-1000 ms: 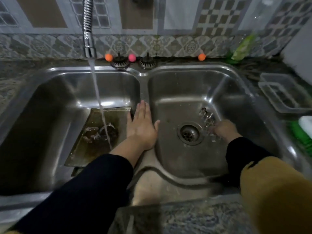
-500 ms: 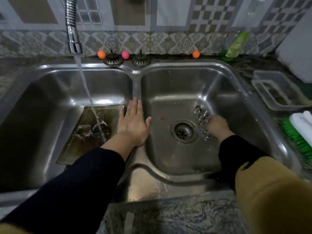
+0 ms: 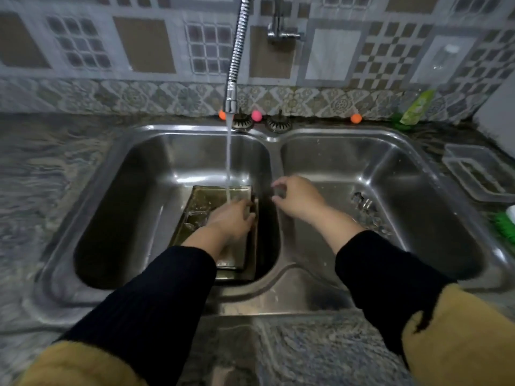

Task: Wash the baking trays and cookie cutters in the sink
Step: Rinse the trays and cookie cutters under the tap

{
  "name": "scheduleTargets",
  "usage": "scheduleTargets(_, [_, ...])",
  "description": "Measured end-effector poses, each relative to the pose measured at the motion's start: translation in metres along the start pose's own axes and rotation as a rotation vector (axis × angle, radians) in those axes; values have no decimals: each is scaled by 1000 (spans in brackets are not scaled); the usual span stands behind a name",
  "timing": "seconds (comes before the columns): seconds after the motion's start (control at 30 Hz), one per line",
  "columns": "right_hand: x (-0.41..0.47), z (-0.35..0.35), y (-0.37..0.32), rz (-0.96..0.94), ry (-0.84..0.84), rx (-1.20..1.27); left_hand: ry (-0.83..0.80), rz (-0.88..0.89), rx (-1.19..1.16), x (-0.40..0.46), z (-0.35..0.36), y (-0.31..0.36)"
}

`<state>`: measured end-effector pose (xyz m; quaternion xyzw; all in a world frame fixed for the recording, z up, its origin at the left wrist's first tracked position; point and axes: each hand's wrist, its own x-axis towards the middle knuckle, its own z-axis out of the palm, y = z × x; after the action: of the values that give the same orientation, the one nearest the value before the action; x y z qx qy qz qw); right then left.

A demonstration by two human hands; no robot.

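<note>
Left hand: in the left sink, grip on the top tray's right edge.
Right hand: above the divider, fingers curled, holding nothing I can see.
Trays: stacked under the running water.
Cookie cutters: in the right sink.

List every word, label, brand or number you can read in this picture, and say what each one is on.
No text can be read anywhere in this picture.
Green bottle at the back right of the counter: it may carry a label, but it is too blurred to read.
Wall tiles: patterns only, no writing.
Sink, baking tray, faucet and clear container: no markings visible.
</note>
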<state>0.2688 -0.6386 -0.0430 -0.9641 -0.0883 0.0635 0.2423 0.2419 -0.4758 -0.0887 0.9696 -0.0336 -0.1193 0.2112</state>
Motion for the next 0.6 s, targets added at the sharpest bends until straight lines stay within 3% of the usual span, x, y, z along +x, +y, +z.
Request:
scheduleTargets(0.17, [12,54,-48,-138,-211,-44,-110,-118,-43,-12,-2,-56])
scheduleTargets(0.33, [34,116,-69,-106,-383,-196,-173,-196,4,-13,5,-94])
scheduleTargets(0.47, [40,135,-70,-84,-298,-368,-169,-166,-43,-12,5,-105])
scheduleTargets(0.6, [39,133,-73,135,-299,-211,-121,-236,-142,-9,4,-103])
